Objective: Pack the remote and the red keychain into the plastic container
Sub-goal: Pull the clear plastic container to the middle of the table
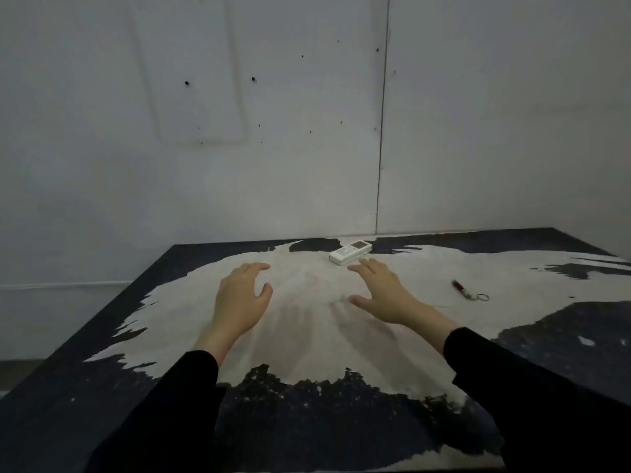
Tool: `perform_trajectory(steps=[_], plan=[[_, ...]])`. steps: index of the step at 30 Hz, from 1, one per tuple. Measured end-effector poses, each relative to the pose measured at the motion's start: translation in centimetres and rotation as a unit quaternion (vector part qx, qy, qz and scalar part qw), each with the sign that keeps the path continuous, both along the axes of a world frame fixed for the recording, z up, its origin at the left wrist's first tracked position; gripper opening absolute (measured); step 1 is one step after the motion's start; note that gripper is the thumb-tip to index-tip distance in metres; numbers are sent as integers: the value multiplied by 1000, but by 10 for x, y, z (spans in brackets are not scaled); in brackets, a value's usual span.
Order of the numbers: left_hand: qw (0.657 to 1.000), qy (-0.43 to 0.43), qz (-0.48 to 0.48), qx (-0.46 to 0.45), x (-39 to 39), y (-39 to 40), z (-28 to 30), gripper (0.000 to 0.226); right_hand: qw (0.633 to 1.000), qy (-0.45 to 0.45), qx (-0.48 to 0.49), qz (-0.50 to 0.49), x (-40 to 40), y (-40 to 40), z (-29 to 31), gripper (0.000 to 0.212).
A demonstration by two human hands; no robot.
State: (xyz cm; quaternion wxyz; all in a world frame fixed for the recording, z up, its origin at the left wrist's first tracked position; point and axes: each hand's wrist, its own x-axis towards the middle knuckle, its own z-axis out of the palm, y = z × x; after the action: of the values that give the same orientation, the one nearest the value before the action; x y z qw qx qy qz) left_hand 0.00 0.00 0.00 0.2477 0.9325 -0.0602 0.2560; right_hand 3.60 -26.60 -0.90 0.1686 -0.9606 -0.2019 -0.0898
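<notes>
A white remote (350,251) with a small grey screen lies flat near the table's far edge. The red keychain (468,291), a slim red stick with a metal ring, rests on the table to the right. My left hand (240,298) hovers over the middle of the table, fingers apart and empty. My right hand (382,291) is spread open just in front of the remote, its fingertips a short way from it, holding nothing. No plastic container is in view.
The table (112,370) has a dark top with a large white printed pattern. A pale wall (239,131) stands right behind its far edge. The table's left edge drops to the floor.
</notes>
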Motion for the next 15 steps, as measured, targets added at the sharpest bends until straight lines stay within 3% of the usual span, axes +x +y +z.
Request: perform_trajectory(steps=[2, 7, 15], plan=[[995, 21, 30, -97, 7, 1, -11, 37, 1000, 15, 11, -21, 3, 2, -13, 60], [966, 52, 97, -233, 26, -4, -32, 45, 998, 52, 26, -32, 9, 6, -45, 52], [931, 67, 150, -327, 63, 4, -38, 61, 1000, 20, 19, -8, 13, 3, -49, 42]])
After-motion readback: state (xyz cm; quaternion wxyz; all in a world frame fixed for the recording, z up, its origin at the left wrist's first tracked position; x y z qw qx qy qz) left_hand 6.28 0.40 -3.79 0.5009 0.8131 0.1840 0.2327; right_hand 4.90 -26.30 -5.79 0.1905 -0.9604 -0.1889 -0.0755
